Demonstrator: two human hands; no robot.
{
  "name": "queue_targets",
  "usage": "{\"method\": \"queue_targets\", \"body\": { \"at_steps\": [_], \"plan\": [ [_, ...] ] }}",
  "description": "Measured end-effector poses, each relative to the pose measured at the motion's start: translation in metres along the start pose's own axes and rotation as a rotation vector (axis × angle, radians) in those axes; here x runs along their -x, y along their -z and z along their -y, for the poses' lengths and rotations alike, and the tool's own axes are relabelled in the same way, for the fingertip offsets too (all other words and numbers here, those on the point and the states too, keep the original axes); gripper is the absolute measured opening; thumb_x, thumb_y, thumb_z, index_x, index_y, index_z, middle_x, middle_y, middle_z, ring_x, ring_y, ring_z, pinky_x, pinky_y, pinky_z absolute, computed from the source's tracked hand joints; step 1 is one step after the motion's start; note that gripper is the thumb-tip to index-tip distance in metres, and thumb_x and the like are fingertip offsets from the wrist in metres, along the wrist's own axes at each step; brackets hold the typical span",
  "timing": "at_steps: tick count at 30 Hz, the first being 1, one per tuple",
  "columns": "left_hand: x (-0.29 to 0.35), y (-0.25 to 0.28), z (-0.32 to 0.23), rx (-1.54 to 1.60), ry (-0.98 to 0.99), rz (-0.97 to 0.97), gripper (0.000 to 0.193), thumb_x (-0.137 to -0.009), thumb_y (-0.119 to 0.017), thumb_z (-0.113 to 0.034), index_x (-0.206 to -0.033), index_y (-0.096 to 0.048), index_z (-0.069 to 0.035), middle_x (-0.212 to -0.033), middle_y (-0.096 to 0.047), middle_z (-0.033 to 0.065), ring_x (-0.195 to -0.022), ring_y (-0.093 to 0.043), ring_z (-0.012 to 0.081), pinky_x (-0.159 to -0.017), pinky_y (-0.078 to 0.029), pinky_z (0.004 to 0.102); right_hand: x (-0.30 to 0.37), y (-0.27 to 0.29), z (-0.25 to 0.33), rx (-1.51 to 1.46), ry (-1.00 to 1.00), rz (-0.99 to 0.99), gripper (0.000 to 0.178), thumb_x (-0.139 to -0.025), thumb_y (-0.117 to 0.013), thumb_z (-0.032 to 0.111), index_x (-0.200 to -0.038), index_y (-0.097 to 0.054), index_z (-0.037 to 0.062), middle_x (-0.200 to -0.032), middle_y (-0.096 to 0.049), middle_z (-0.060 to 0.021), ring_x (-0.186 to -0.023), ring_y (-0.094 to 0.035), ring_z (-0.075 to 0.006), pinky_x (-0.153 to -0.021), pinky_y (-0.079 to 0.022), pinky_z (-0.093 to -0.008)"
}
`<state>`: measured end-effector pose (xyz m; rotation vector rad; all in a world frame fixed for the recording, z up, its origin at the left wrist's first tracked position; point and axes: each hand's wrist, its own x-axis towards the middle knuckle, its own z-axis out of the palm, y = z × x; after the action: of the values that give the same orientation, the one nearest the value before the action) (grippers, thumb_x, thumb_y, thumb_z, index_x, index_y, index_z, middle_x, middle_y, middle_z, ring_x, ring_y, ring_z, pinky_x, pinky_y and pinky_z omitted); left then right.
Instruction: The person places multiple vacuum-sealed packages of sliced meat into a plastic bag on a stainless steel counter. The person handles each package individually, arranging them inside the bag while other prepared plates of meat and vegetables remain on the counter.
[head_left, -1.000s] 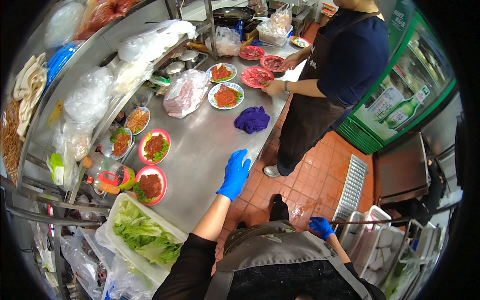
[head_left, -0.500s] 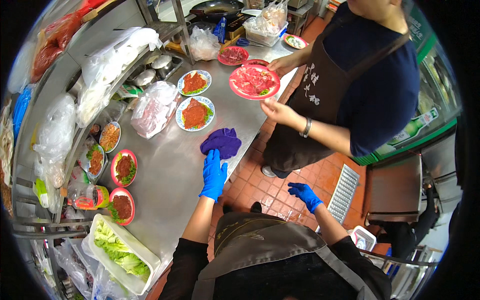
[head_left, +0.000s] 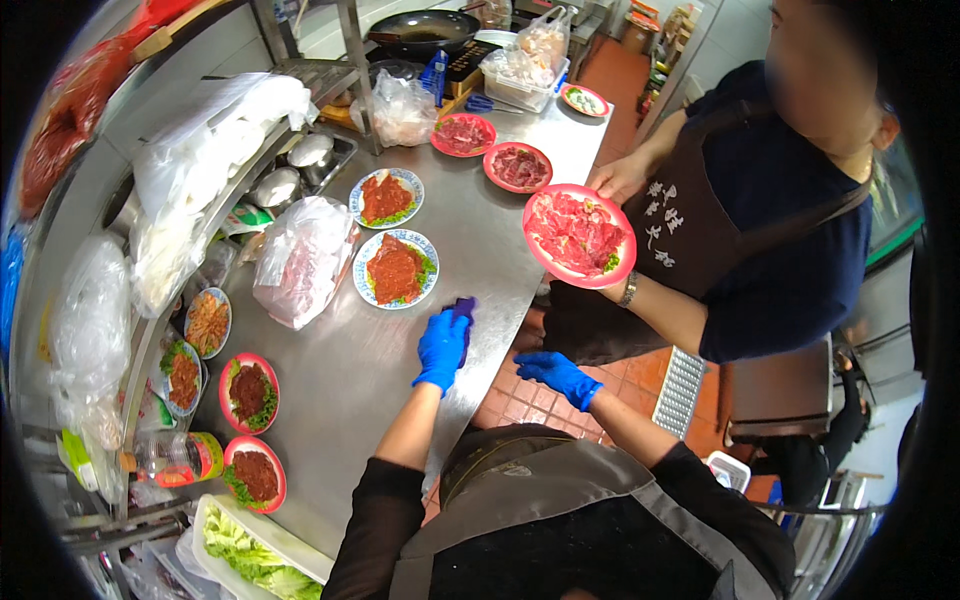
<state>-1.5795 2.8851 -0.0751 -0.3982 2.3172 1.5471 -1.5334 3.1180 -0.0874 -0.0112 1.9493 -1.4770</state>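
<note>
My left hand (head_left: pixel 440 348), in a blue glove, grips a bunched purple cloth (head_left: pixel 466 322) against the steel table, close to its right edge. Part of the cloth is hidden behind the hand. Off that edge, over the floor, my right hand (head_left: pixel 556 376) is held out in a blue glove, fingers stretched and nothing in them. Beyond it a co-worker's two hands hold a red-rimmed plate of sliced raw meat (head_left: pixel 578 232). A blue-patterned plate of red marinated meat (head_left: pixel 396 270) lies just past my left hand.
The steel table (head_left: pixel 330 400) carries another patterned meat plate (head_left: pixel 386 198), red-rimmed plates of raw meat (head_left: pixel 518 167), bagged meat (head_left: pixel 304 262) and red plates of dark minced meat (head_left: pixel 250 393). A white tub of lettuce (head_left: pixel 225 515) stands near left. The co-worker (head_left: pixel 780 210) stands at the right.
My left hand has gathered up the cloth that lay spread ahead of its fingers. My right hand has come closer to the table. The co-worker's meat plate has moved right and nearer me.
</note>
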Motion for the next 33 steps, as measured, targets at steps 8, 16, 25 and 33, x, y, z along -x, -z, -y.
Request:
{"method": "queue_targets", "body": {
  "at_steps": [8,16,25,33],
  "plan": [
    [0.073,-0.028,0.0,0.761,-0.303,-0.086,0.046,-0.09,-0.045,-0.018,-0.131,-0.028,-0.004,-0.122,-0.044,0.0103,-0.113,-0.042,0.0191,-0.097,-0.031,0.0298,-0.053,-0.083,0.049,0.906,0.747,-0.358,0.023,-0.085,-0.044,0.017,-0.101,-0.05,0.003,-0.096,-0.057,-0.0193,-0.085,-0.056,-0.0312,-0.075,-0.044,-0.0363],
    [0.064,0.041,-0.011,0.788,-0.315,-0.242,0.034,-0.089,-0.043,-0.008,-0.123,-0.041,-0.004,-0.109,-0.053,0.0078,-0.093,-0.054,0.0167,-0.08,-0.044,0.0269,-0.01,-0.075,0.129,0.749,0.756,0.085,0.044,-0.076,-0.053,0.01,-0.119,-0.043,0.004,-0.112,-0.049,-0.021,-0.1,-0.05,-0.0361,-0.084,-0.042,-0.0389],
    [0.089,0.045,0.027,-0.399,-0.535,-0.648,0.045,-0.086,-0.051,-0.012,-0.128,-0.038,-0.008,-0.102,-0.051,0.0069,-0.073,-0.054,0.0135,-0.064,-0.044,0.0251,-0.045,0.005,0.058,0.61,0.561,-0.007,0.048,-0.082,-0.049,0.016,-0.129,-0.038,0.0125,-0.096,-0.056,-0.0229,-0.083,-0.056,-0.038,-0.073,-0.045,-0.0416],
    [0.098,0.028,0.017,0.03,-0.196,-0.625,0.047,-0.086,-0.051,-0.016,-0.13,-0.036,-0.01,-0.104,-0.053,0.0095,-0.088,-0.054,0.023,-0.073,-0.044,0.033,-0.078,0.032,0.05,0.535,0.563,0.04,0.05,-0.082,-0.049,0.016,-0.13,-0.035,0.016,-0.089,-0.056,-0.0224,-0.078,-0.055,-0.0369,-0.072,-0.044,-0.0422]
  ]
}}
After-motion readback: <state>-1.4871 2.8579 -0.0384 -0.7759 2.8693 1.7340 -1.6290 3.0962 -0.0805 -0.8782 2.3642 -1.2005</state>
